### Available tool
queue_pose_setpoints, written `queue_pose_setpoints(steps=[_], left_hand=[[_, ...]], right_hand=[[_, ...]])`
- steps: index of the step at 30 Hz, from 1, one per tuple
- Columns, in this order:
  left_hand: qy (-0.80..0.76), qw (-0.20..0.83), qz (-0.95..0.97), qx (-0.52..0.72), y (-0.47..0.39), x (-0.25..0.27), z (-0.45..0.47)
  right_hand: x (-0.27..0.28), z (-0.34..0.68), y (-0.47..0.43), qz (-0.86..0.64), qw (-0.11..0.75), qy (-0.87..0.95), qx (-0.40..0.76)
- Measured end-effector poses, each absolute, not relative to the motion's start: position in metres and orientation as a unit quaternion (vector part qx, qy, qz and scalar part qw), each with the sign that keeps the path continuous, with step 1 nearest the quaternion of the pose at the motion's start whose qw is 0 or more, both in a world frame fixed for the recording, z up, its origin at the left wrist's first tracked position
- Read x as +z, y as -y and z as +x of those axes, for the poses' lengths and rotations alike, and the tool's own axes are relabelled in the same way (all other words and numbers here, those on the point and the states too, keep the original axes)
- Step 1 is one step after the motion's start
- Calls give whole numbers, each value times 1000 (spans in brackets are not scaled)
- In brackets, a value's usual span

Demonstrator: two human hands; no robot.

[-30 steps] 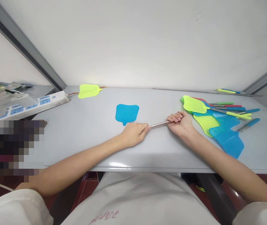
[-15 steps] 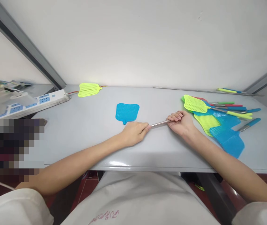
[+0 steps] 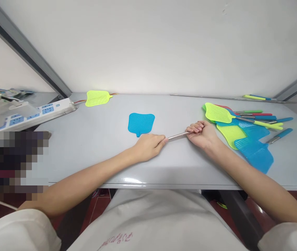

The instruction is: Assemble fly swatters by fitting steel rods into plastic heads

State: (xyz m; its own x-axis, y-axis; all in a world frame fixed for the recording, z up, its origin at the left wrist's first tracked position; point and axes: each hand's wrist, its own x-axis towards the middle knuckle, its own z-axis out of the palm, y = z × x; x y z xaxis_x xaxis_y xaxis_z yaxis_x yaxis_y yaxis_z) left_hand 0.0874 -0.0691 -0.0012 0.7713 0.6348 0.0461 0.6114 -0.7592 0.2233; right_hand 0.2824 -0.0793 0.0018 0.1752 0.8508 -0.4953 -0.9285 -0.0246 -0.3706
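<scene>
Between my two hands runs a thin metal rod (image 3: 177,136), tilted slightly up to the right. My left hand (image 3: 151,147) is closed around its left part, palm down. Around the right part, the fingers of my right hand (image 3: 200,133) are curled, with the palm turned up. Both ends of the rod are hidden in my hands. A blue fly swatter head (image 3: 141,123) lies flat on the table just beyond my left hand, its short neck pointing toward me. I cannot tell whether it touches the hand.
To the right lies a pile of fly swatters (image 3: 218,113) with coloured handles. A long metal rod (image 3: 203,97) lies along the wall. At back left are a yellow-green swatter head (image 3: 98,98) and a white power strip (image 3: 59,108). The grey table's front edge (image 3: 161,186) is near my body.
My hands keep their grip on the metal rod and hardly move. The whole view has shifted slightly; nothing else visibly differs.
</scene>
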Motion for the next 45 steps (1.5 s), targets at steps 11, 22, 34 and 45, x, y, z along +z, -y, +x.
queue_pose_setpoints(steps=[11, 22, 34, 45], left_hand=[[-327, 109, 937, 51, 70, 1, 87], [-319, 122, 938, 59, 69, 1, 86], [-323, 133, 936, 50, 69, 3, 86], [-319, 133, 937, 46, 69, 4, 86]], right_hand=[[4, 282, 79, -329, 686, -63, 646], [6, 282, 80, -334, 682, -67, 647], [7, 281, 80, -333, 673, -65, 657], [7, 282, 80, -346, 669, -53, 656]])
